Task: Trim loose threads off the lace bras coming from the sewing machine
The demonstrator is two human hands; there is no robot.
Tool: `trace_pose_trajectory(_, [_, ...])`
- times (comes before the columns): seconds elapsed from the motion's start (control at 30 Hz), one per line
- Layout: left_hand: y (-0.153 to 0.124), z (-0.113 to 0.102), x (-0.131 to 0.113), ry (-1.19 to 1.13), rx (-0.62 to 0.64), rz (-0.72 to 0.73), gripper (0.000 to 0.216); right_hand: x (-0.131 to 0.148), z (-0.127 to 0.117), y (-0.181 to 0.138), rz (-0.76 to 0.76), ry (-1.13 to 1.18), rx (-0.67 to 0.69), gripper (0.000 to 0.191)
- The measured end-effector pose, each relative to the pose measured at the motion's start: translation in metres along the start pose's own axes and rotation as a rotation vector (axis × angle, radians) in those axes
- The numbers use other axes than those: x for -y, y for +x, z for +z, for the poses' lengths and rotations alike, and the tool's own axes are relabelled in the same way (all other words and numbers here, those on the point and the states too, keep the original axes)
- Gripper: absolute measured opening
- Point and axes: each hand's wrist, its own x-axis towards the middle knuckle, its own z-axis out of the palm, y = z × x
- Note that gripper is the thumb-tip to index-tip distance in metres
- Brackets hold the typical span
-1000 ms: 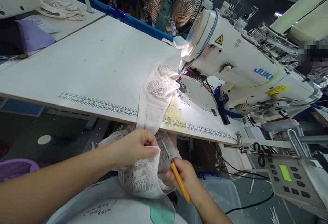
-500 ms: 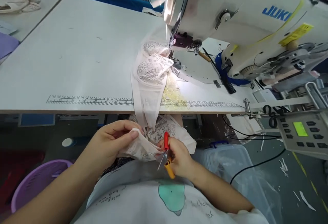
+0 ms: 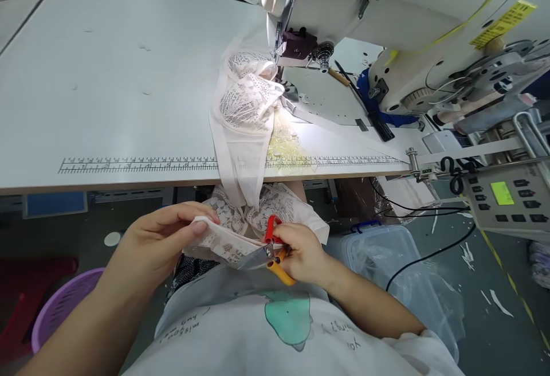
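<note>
"One purple basket (image 3: 66, 307) sits at the left, below the desk (image 3: 129, 101). What comes next?"

"The left hand (image 3: 161, 238): thumb and fingers pinch the edge of one lace cloth (image 3: 226, 244), just in front of the person's body and lower than the desk's edge."

"Which way does that cloth run?"

"Its long edge slants from the pinch rightward and slightly down, toward the scissors (image 3: 270, 249). It's pale, near white, with patterned lace beneath a plain, smooth border."

"And the lace above it?"

"One pale garment (image 3: 244, 106), lengthwise from beside the needle down over the desk's front edge. Whether it joins the held cloth, I can't tell."

"How do the scissors point?"

"One pair, grey blades aimed left and a little toward the body, against the cloth. One handle is red, the other orange, spread apart."

"Held by?"

"The right hand (image 3: 305, 253), its fingers curled round the handles."

"Anything further right?"

"One clear plastic box (image 3: 387, 261) below, and one white sewing machine (image 3: 344, 9) above, on the desk."
</note>
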Motion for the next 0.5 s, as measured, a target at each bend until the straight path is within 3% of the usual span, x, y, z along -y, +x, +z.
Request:
trace_pose_trajectory(0.07, [-0.004,-0.004,-0.002,0.257,-0.049,0.176,0.006,0.002,0.001,0.002,0.024,0.004,0.003,0.007])
trace_pose_trajectory(0.13, [-0.009,-0.006,-0.006,0.612,-0.060,0.497,0.010,0.004,0.002,0.005,0.059,0.003,0.016,0.011])
trace_pose_trajectory(0.2, [-0.015,-0.003,-0.009,0.857,0.105,0.871,0.019,0.005,0.003,0.007,0.084,-0.008,0.031,0.013])
trace_pose_trajectory(0.27, [-0.017,0.006,-0.007,0.954,0.356,1.084,0.022,0.005,0.004,0.008,0.094,-0.026,0.041,0.014])
trace_pose_trajectory(0.33, [-0.014,0.018,-0.001,1.007,0.477,1.090,0.018,0.005,0.005,0.008,0.119,-0.031,0.047,0.015])
trace_pose_trajectory(0.5, [0.002,0.036,0.013,0.946,0.596,0.926,0.013,0.003,0.003,0.006,0.251,0.038,0.102,0.016])
